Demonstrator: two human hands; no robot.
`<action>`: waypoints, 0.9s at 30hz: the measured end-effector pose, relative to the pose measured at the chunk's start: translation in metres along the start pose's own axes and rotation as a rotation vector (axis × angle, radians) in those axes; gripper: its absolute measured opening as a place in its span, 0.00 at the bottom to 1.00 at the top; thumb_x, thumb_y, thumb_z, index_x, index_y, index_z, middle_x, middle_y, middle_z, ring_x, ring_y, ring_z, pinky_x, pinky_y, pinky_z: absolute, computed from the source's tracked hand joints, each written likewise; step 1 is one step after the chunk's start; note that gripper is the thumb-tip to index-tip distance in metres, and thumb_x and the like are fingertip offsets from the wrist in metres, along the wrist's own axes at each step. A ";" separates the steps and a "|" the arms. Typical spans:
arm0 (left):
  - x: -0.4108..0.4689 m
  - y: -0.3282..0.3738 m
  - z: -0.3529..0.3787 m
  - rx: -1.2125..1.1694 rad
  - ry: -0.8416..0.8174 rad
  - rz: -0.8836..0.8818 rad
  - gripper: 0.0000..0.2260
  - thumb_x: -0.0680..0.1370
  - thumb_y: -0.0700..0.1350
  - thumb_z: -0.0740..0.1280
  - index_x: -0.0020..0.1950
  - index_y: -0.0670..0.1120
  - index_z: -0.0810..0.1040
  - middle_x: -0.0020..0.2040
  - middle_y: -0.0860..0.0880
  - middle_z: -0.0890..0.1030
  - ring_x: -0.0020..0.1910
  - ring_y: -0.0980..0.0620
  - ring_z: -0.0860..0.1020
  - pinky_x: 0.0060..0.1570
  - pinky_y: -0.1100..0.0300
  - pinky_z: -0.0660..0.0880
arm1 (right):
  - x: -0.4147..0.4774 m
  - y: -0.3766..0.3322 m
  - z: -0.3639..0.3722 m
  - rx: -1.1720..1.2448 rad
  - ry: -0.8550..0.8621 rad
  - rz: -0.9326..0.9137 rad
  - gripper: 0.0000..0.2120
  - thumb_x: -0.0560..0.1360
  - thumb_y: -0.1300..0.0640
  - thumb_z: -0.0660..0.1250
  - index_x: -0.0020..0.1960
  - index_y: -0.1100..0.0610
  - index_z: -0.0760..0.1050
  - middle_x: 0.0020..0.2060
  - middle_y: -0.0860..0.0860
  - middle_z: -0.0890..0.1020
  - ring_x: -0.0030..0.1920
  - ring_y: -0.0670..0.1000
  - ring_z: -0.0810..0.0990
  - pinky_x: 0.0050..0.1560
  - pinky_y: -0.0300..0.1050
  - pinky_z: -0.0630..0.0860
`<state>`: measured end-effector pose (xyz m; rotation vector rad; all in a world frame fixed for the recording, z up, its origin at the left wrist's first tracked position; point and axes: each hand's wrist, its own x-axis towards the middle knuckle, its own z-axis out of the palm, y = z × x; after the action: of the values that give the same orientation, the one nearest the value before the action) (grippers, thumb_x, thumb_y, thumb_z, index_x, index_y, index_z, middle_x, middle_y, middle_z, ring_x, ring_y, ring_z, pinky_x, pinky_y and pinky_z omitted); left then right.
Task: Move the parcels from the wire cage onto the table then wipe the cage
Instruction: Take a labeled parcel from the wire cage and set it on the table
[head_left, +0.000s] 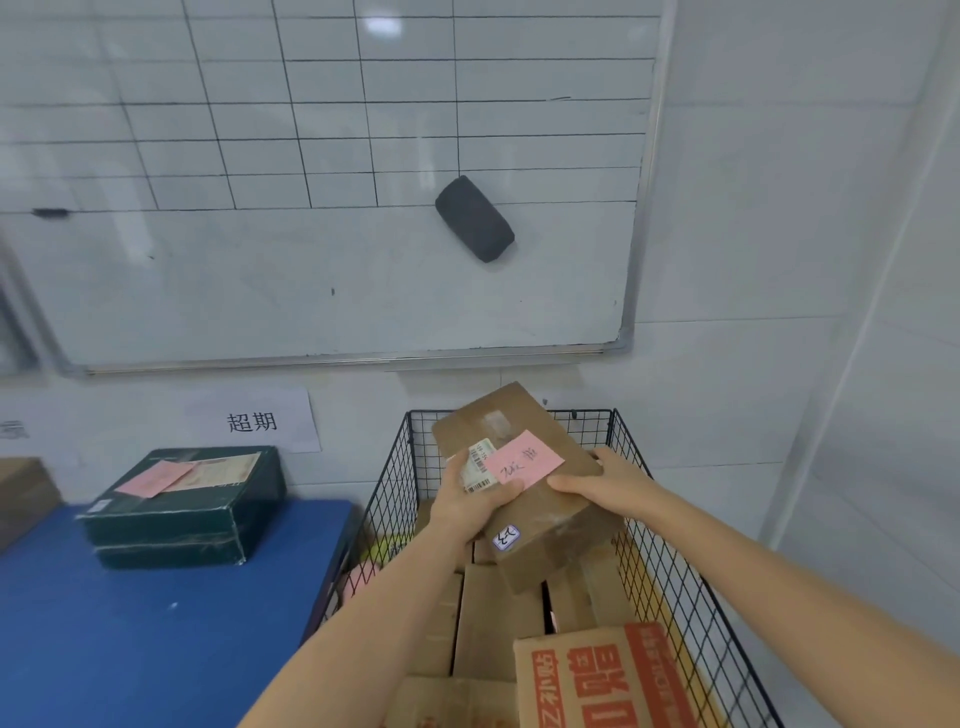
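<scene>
A brown cardboard parcel (540, 525) with a pink note and a white label is held above the black wire cage (387, 499). My left hand (470, 499) grips its left side, thumb across the label. My right hand (608, 480) grips its right edge. Below, several more brown parcels (493, 623) fill the cage, and a carton with orange print (602, 675) lies at the near end. The blue table (156, 623) stands left of the cage, carrying a dark green parcel (182, 506) with a pink note.
A whiteboard (322, 249) with a black eraser (474, 218) hangs on the wall behind. A paper sign (252, 421) is stuck below it. Another brown box (23, 493) sits at the table's far left edge. A white wall lies right of the cage.
</scene>
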<state>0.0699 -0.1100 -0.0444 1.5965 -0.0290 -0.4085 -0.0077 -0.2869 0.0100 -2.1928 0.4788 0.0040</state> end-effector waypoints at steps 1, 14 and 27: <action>-0.005 0.003 0.001 -0.002 -0.014 0.034 0.48 0.56 0.57 0.81 0.71 0.63 0.62 0.61 0.51 0.75 0.56 0.47 0.79 0.57 0.47 0.77 | -0.001 -0.001 -0.001 0.009 -0.003 -0.012 0.33 0.71 0.43 0.72 0.70 0.53 0.64 0.62 0.50 0.76 0.54 0.49 0.75 0.52 0.44 0.72; -0.017 0.026 -0.004 0.023 -0.068 0.031 0.29 0.76 0.40 0.69 0.72 0.60 0.64 0.63 0.44 0.75 0.53 0.44 0.81 0.55 0.47 0.78 | -0.018 0.010 -0.001 -0.084 -0.038 -0.234 0.28 0.70 0.42 0.73 0.66 0.46 0.68 0.61 0.43 0.76 0.60 0.47 0.76 0.58 0.43 0.74; -0.034 0.070 -0.059 0.097 0.041 0.150 0.26 0.77 0.41 0.67 0.72 0.58 0.66 0.60 0.47 0.78 0.51 0.48 0.81 0.54 0.52 0.78 | -0.040 -0.064 0.011 -0.620 0.284 -0.593 0.43 0.73 0.33 0.62 0.78 0.54 0.51 0.75 0.51 0.60 0.74 0.52 0.60 0.73 0.49 0.59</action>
<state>0.0701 -0.0493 0.0323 1.6852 -0.1383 -0.2609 -0.0212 -0.2301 0.0587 -2.8877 -0.0604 -0.5503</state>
